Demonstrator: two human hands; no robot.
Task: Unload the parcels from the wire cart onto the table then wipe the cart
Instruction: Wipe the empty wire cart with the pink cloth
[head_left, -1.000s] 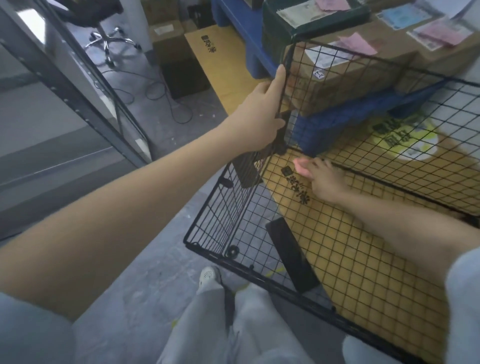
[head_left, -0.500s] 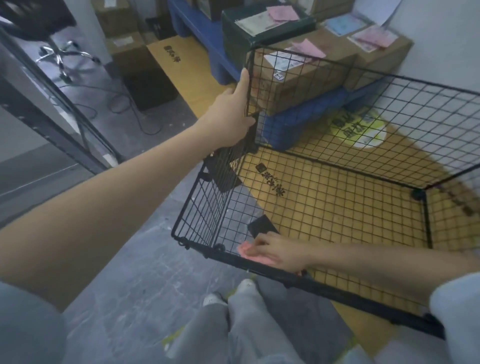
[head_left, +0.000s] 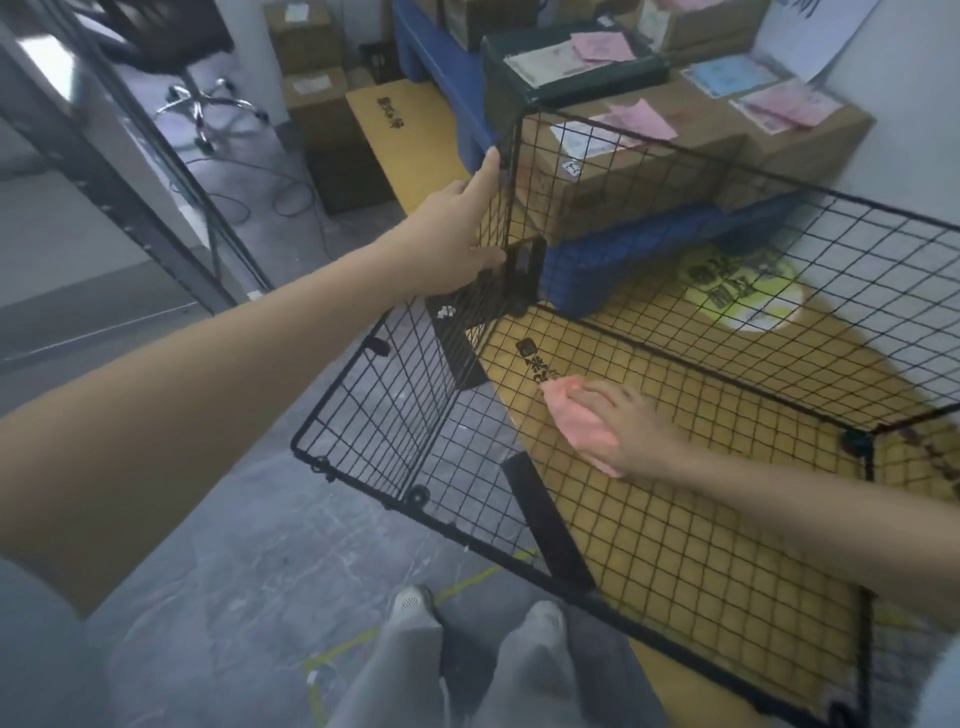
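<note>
The cart holds no parcels, so unloading looks finished and the wiping step is in hand. The left hand steadies the cart at its far left corner post, thumb hooked round the upright wire and fingers lying loosely extended along the mesh, a light bracing hold, not a fist. The right hand reaches inside and lies flat, palm down, fingers spread and pressed onto a pink cloth on the wire floor, near the left side and roughly midway between the near and far edges. The cloth is pinned under the palm, not pinched. Boxes sit stacked on a blue pallet just beyond the far wall of the cart; no table can be made out. The next move probably calls for sliding the cloth across the remaining floor toward the right side, keeping pressure even so it does not snag in the grid, while the left hand keeps the cart from rolling.
</note>
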